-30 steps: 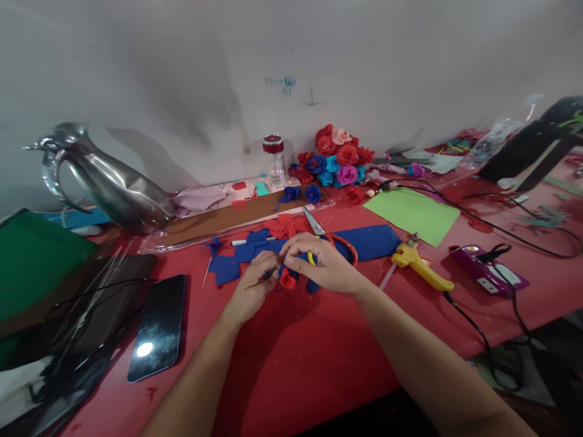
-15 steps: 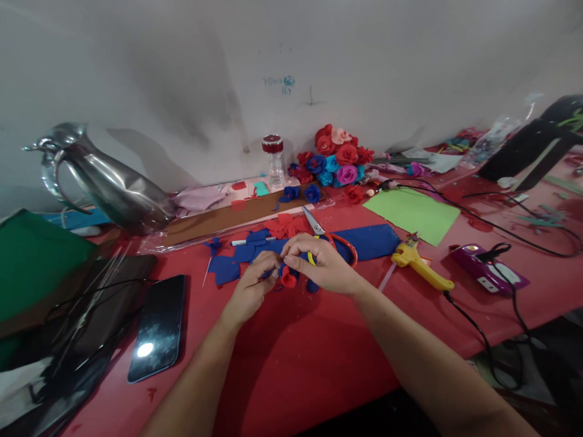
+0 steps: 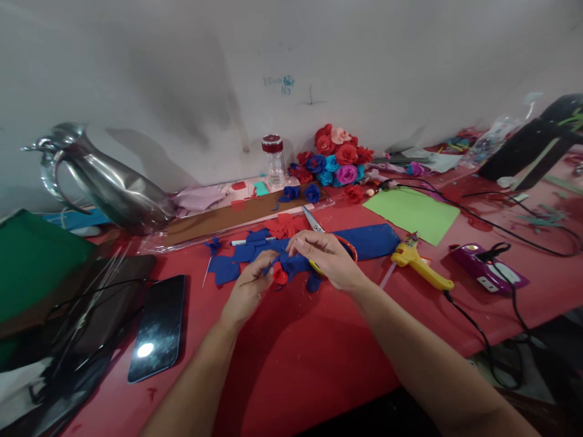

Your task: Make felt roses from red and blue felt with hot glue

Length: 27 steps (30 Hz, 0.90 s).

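Observation:
My left hand (image 3: 249,284) pinches a small craft flower (image 3: 279,274) with a rolled red centre and blue petals around it. Just to its right, my right hand (image 3: 325,258) is raised with thumb and fingertips pressed together; whether anything is between them is hidden. A gap separates its fingertips from the flower. Beneath and behind the hands lie cut blue pieces (image 3: 226,270) and a long blue sheet (image 3: 371,241). Scissors (image 3: 312,218) with orange-red handles lie partly covered by my right hand. Red scraps (image 3: 283,224) and a white pen (image 3: 239,243) are behind the flower.
On the right are a yellow glue gun (image 3: 421,266), a purple power strip (image 3: 487,269) with cords, and a green sheet (image 3: 414,212). Finished flowers (image 3: 337,158) and a glass jar (image 3: 276,167) stand by the wall. Left are a phone (image 3: 158,328) and a metal jug (image 3: 109,182).
My right fingertips have drawn away from the flower, up and to the right. The flower has shifted slightly left in my left hand, showing more of its red centre.

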Each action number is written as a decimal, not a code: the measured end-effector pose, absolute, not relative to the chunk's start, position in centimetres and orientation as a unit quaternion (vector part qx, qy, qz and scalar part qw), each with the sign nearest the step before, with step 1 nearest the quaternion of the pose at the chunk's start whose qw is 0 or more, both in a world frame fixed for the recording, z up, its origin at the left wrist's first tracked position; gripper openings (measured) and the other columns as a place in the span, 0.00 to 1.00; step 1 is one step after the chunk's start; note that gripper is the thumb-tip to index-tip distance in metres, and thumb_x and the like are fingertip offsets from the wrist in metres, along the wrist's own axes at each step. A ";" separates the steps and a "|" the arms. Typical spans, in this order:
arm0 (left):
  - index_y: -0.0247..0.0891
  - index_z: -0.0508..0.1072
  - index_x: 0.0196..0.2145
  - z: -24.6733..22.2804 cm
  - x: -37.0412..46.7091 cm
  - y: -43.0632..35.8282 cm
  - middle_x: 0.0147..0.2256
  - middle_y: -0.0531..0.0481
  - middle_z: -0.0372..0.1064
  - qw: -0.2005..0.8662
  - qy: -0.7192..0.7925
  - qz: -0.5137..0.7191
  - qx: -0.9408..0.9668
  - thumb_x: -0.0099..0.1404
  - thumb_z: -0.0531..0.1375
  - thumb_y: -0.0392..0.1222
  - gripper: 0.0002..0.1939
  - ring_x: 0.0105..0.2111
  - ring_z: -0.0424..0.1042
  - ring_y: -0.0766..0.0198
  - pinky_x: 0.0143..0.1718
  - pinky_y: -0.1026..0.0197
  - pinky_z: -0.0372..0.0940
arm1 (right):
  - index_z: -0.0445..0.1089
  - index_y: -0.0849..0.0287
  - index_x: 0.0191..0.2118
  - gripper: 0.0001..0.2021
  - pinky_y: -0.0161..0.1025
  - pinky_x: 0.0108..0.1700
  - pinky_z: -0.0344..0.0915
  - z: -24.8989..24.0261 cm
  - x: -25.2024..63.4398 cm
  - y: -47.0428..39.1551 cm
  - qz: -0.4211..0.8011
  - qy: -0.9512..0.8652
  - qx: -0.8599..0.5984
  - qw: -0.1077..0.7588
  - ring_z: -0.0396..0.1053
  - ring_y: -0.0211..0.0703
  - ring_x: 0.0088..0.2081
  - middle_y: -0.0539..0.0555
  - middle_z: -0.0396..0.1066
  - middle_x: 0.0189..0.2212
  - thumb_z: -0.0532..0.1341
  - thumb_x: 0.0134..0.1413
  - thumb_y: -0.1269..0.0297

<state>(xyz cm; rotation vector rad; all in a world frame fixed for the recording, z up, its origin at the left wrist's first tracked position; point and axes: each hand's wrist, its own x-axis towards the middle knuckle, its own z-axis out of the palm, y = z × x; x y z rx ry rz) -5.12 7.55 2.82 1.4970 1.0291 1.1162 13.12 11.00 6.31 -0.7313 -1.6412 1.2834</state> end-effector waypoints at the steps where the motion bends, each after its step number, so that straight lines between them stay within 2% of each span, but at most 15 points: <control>1: 0.40 0.72 0.33 2.8 -5.1 7.6 0.36 0.45 0.68 0.482 0.422 0.458 0.617 0.60 0.57 0.44 0.06 0.41 0.67 0.54 0.41 0.52 0.65 | 0.70 0.56 0.25 0.24 0.41 0.43 0.63 6.4 13.1 11.0 0.520 -0.666 -0.291 0.448 0.68 0.43 0.36 0.53 0.71 0.29 0.58 0.55 0.39; 6: 0.40 0.72 0.31 2.6 -5.2 7.7 0.37 0.45 0.68 0.462 0.417 0.458 0.634 0.63 0.56 0.46 0.09 0.42 0.67 0.55 0.46 0.51 0.65 | 0.71 0.55 0.27 0.23 0.41 0.44 0.64 6.5 13.1 10.7 0.520 -0.680 -0.282 0.433 0.69 0.43 0.38 0.53 0.71 0.31 0.57 0.56 0.40; 9: 0.41 0.72 0.32 2.4 -5.3 7.8 0.38 0.45 0.68 0.453 0.415 0.456 0.644 0.64 0.55 0.47 0.10 0.42 0.67 0.55 0.48 0.50 0.64 | 0.70 0.56 0.28 0.19 0.40 0.42 0.63 6.4 13.0 10.7 0.520 -0.684 -0.282 0.427 0.67 0.42 0.36 0.53 0.70 0.31 0.59 0.57 0.45; 16: 0.40 0.71 0.27 1.5 -5.2 7.9 0.33 0.48 0.66 0.501 0.395 0.492 0.592 0.59 0.62 0.48 0.10 0.38 0.65 0.57 0.44 0.53 0.63 | 0.68 0.58 0.27 0.10 0.40 0.45 0.63 5.8 12.9 10.9 0.522 -0.694 -0.236 0.436 0.68 0.40 0.38 0.53 0.71 0.34 0.63 0.57 0.60; 23: 0.40 0.69 0.24 1.7 -5.0 7.8 0.30 0.51 0.61 0.532 0.378 0.502 0.568 0.58 0.63 0.45 0.10 0.35 0.62 0.60 0.41 0.57 0.61 | 0.71 0.57 0.31 0.06 0.40 0.45 0.63 5.7 12.8 10.8 0.526 -0.691 -0.242 0.433 0.68 0.41 0.39 0.52 0.71 0.34 0.61 0.57 0.62; 27: 0.40 0.68 0.24 1.8 -5.1 7.9 0.31 0.51 0.59 0.517 0.391 0.478 0.593 0.59 0.62 0.45 0.10 0.36 0.60 0.60 0.40 0.58 0.60 | 0.72 0.58 0.26 0.07 0.40 0.46 0.63 5.7 12.8 10.8 0.533 -0.689 -0.242 0.427 0.69 0.39 0.38 0.53 0.71 0.35 0.62 0.54 0.66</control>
